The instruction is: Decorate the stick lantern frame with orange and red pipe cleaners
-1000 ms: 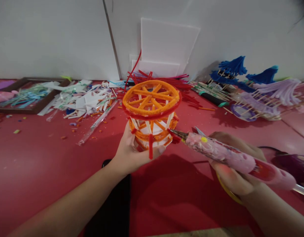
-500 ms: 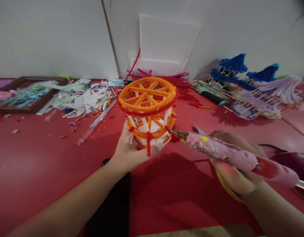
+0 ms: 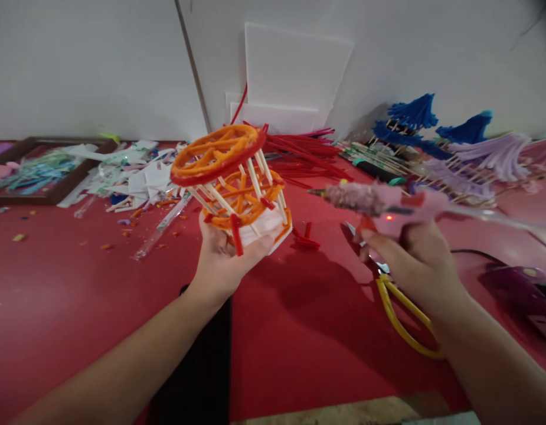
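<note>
My left hand (image 3: 226,260) grips the base of a small round craft model (image 3: 224,154), tilted to the left. Orange and red pipe cleaners form its spoked top ring, and pale sticks stand as posts above a white base. A short red pipe cleaner piece (image 3: 236,235) hangs at the model's front. My right hand (image 3: 414,260) is closed around a pink hot glue gun (image 3: 405,206), its red light lit. The glue gun's nozzle points left, apart from the model. Yellow-handled scissors (image 3: 405,324) lie under my right hand.
White scraps (image 3: 151,180) and a brown frame (image 3: 55,195) lie at the left. Red pipe cleaners (image 3: 303,150) lie behind the model, before white boards (image 3: 294,71). Blue and lilac models (image 3: 467,141) stand at the right, near a purple device (image 3: 520,289). A black object (image 3: 193,360) lies in front.
The glue gun has drawn away from the model, turning and rising. My left hand has moved left and tilted the model. Scissors and short red pieces on the table are more exposed.
</note>
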A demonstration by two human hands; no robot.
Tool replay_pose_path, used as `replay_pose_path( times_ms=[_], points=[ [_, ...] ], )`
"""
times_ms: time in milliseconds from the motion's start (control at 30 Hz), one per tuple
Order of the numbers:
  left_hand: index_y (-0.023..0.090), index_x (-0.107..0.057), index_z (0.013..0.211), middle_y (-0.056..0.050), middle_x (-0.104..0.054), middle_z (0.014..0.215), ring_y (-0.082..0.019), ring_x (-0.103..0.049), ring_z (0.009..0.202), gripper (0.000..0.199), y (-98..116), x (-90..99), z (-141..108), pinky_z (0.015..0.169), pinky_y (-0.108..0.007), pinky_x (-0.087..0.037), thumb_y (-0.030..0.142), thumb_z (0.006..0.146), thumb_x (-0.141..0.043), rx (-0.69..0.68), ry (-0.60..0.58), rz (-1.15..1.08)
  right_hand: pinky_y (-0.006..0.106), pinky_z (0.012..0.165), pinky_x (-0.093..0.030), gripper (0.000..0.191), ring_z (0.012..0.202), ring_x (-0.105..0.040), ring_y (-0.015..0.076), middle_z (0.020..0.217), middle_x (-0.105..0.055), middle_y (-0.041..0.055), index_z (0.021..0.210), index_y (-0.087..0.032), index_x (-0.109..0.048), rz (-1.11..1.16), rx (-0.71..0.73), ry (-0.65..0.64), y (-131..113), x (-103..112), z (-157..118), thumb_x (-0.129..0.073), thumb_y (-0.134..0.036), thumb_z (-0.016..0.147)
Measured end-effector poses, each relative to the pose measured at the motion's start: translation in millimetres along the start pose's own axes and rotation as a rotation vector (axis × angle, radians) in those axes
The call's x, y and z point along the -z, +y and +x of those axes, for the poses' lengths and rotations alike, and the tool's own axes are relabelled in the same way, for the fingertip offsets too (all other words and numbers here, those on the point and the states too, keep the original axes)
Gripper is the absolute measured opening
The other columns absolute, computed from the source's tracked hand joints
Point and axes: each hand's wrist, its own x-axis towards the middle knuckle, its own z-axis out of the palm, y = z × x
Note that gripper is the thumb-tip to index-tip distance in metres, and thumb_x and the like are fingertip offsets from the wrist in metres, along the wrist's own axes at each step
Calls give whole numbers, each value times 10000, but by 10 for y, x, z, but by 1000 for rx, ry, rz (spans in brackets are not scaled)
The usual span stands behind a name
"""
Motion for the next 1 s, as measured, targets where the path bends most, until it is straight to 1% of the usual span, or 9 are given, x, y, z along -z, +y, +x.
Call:
replay_pose_path(
  times_ms=[133, 300, 367, 433, 533, 600, 667, 800, 1000],
  points=[
    [244, -531, 1138, -61, -704, 1125, -240, -695, 1007, 534, -19, 2, 15, 923, -376, -573, 215, 677, -798, 3, -52, -3, 267, 500, -347, 309, 540, -515, 160, 634, -556, 6, 708, -218, -469, -414, -132, -10, 61, 78, 218, -585, -502, 743],
    [269, -523, 1191, -45, -712, 1092, -238, -691, 1019, 592, -8, -31, 26, 893, -356, -589, 216, 670, -799, 11, 4, -32, 296, 523, -332, 264, 544, -529, 190, 615, -590, 72, 634, -209, -482, -789, -92, -147, 189, 151, 319, -470, -352, 855],
    [273, -518, 1198, -43, -709, 1096, -241, -681, 1041, 619, -15, -37, 38, 907, -362, -581, 221, 654, -807, 0, 29, -25, 324, 566, -361, 270, 601, -570, 221, 659, -623, 119, 624, -188, -531, -812, -49, -169, 210, 161, 308, -467, -298, 863],
    [266, -523, 1183, -43, -707, 1098, -240, -678, 1047, 624, -19, -40, 52, 930, -374, -567, 211, 635, -816, -14, 35, -11, 368, 685, -409, 228, 782, -611, 278, 812, -658, 180, 729, -146, -618, -841, 1, -112, 189, 144, 279, -482, -267, 868],
    [237, -559, 1084, -47, -707, 1092, -243, -678, 1044, 535, -8, -44, 65, 955, -392, -554, 188, 621, -822, -13, 16, 3, 405, 862, -418, 198, 977, -585, 292, 971, -663, 185, 943, -118, -662, -758, 303, 39, 92, 21, 199, -505, -219, 875],
    [220, -574, 981, -55, -707, 1090, -253, -684, 1029, 436, 9, -45, 62, 947, -408, -562, 181, 624, -820, 15, -20, 8, 385, 859, -449, 196, 930, -602, 256, 939, -685, 139, 953, -136, -677, -621, 595, -4, 25, -126, 122, -502, -187, 881],
    [212, -568, 903, -63, -703, 1094, -267, -691, 1012, 373, 29, -49, 49, 928, -433, -573, 171, 627, -816, 49, -51, 19, 386, 855, -469, 220, 925, -608, 251, 973, -691, 127, 1002, -127, -680, -579, 717, -160, -7, -284, 44, -497, -169, 888],
    [212, -538, 898, -63, -695, 1106, -264, -690, 1012, 383, 58, -64, 17, 923, -434, -577, 154, 632, -807, 91, -68, 36, 393, 815, -489, 296, 878, -607, 249, 964, -683, 117, 1120, -118, -660, -643, 677, -316, 44, -474, -44, -457, -133, 906],
    [237, -449, 997, -39, -687, 1088, -217, -699, 965, 526, 1, -42, -13, 879, -381, -590, 139, 621, -804, 120, -65, 36, 389, 785, -494, 183, 831, -600, 242, 872, -666, 97, 889, -147, -662, -539, 631, -269, 56, -478, -48, -481, -130, 865]
  ],
)
